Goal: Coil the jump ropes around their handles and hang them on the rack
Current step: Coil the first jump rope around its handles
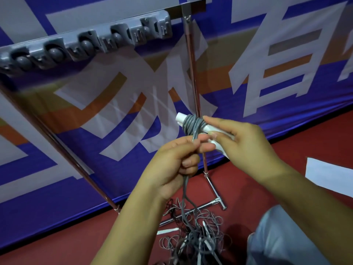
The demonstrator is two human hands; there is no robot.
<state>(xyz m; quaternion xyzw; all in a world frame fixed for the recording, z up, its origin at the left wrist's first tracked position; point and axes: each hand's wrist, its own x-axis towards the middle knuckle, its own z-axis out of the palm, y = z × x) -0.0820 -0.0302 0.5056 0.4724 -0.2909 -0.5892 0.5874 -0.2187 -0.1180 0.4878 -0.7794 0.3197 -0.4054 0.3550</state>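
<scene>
Two white handles [193, 125] held together in the right hand [242, 142], fingers curled round their near ends, long axis slanting up and away to the left of that hand. Several turns of grey rope [193, 124] already wound on the handles, just beyond the right fingertips. Left hand [175, 165] below and just left of the handles, gripping the free run of rope, which rises straight into the coil and trails down to a tangled pile of ropes [193, 236] on the floor (remaining length not measurable). Next turn judged to depend on carrying the rope across the handle axis with the left hand, the nearer one. Rack [86, 44] well above both hands, hooks unoccupied.
</scene>
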